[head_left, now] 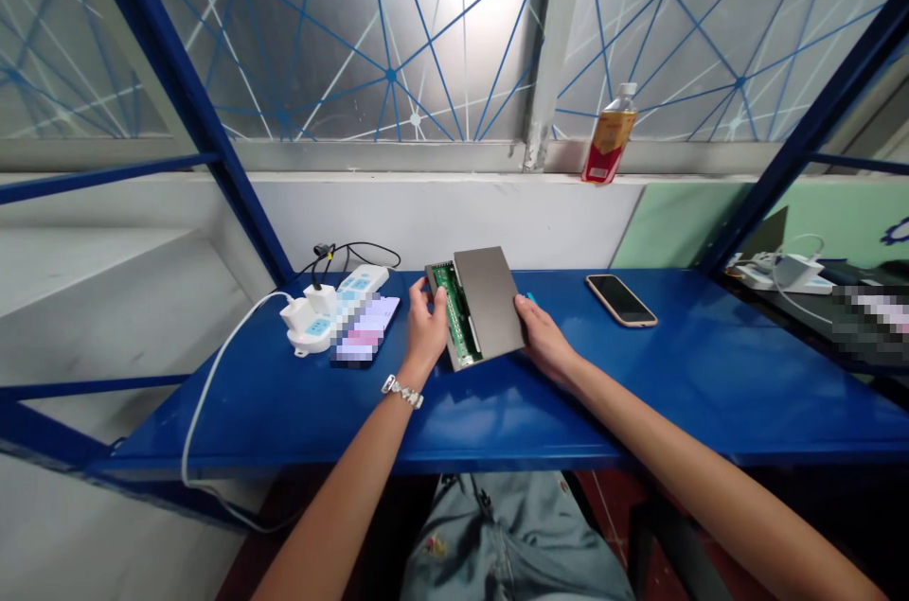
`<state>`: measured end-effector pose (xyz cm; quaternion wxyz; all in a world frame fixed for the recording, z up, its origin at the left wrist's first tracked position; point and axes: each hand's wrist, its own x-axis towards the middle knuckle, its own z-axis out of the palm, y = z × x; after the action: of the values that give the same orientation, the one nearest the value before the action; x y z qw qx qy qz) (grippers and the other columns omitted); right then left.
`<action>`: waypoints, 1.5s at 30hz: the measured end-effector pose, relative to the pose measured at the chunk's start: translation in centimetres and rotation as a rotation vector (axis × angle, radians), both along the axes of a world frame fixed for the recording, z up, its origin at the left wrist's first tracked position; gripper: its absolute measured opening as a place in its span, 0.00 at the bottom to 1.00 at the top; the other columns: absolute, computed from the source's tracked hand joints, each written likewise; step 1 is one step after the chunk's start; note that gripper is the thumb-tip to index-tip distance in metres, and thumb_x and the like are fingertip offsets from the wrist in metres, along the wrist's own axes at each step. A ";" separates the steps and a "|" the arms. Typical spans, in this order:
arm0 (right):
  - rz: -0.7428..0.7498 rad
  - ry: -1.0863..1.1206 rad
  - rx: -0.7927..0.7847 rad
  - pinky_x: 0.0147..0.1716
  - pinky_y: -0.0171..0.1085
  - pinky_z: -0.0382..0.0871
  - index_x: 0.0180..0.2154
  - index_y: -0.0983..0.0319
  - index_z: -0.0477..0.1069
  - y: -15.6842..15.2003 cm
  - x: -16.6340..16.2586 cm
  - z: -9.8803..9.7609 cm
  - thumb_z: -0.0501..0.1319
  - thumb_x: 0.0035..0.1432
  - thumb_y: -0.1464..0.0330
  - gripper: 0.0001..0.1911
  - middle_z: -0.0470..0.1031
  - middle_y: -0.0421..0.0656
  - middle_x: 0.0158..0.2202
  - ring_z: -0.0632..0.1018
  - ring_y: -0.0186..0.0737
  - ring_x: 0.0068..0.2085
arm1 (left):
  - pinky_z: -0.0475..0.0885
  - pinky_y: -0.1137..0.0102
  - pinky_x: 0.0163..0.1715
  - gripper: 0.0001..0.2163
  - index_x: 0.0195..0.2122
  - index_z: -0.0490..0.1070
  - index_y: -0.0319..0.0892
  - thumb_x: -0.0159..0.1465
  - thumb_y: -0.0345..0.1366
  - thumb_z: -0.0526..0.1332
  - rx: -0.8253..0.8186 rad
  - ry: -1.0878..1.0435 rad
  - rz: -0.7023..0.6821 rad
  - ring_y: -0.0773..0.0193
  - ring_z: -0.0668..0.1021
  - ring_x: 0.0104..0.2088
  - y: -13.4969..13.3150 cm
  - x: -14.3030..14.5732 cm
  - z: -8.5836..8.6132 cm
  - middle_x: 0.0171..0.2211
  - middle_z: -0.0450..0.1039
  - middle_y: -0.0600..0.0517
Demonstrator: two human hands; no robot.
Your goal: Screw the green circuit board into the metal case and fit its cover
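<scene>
Both of my hands hold a flat grey-brown electronics case [490,303] above the blue desk. Along its left side a strip of green circuit board [449,303] lies bare beside the wide cover panel. My left hand [427,325] grips the case's left edge, thumb on top near the board and fingers curled round the side. On the opposite edge, my right hand [545,334] has its thumb on the cover, with the other fingers mostly hidden. A small bit of something blue [531,297] shows by the right fingers; what it is I cannot tell.
A white power strip [305,336] with plugged-in adapters and cables sits left on the blue desk [682,393], beside a lit phone [365,328]. Another phone [621,300] lies to the right. A drink bottle [611,135] stands on the ledge. Blue frame posts flank the desk.
</scene>
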<state>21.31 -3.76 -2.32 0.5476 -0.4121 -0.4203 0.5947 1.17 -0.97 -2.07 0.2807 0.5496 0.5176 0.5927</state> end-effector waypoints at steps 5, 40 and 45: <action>0.023 -0.069 -0.004 0.37 0.42 0.72 0.41 0.55 0.72 -0.3 -0.3 -0.6 0.63 0.59 0.44 0.22 0.81 0.44 0.41 0.80 0.46 0.38 | 0.74 0.60 0.50 0.22 0.63 0.60 0.42 0.73 0.47 0.55 0.007 -0.017 -0.028 0.53 0.81 0.49 -0.3 0.3 0.0 0.50 0.78 0.41; -0.010 -0.044 -0.050 0.12 0.39 0.74 0.40 0.58 0.70 -0.8 0.5 0.8 0.65 0.60 0.51 0.19 0.72 0.44 0.32 0.75 0.41 0.26 | 0.72 0.58 0.48 0.06 0.36 0.75 0.42 0.67 0.33 0.59 0.066 0.754 0.168 0.50 0.77 0.42 -0.3 -4.7 1.2 0.38 0.74 0.43; -0.055 -0.061 -0.063 0.13 0.39 0.75 0.40 0.58 0.71 -0.2 1.0 0.6 0.65 0.60 0.51 0.18 0.72 0.45 0.31 0.75 0.43 0.28 | 0.73 0.56 0.49 0.02 0.34 0.77 0.41 0.59 0.31 0.67 -0.127 0.891 0.176 0.45 0.78 0.45 -0.3 -6.5 -0.3 0.38 0.76 0.40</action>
<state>22.33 -4.00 -1.69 0.5374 -0.4584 -0.4065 0.5795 -5.36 -1.28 -2.37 0.0125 0.6865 0.6678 0.2873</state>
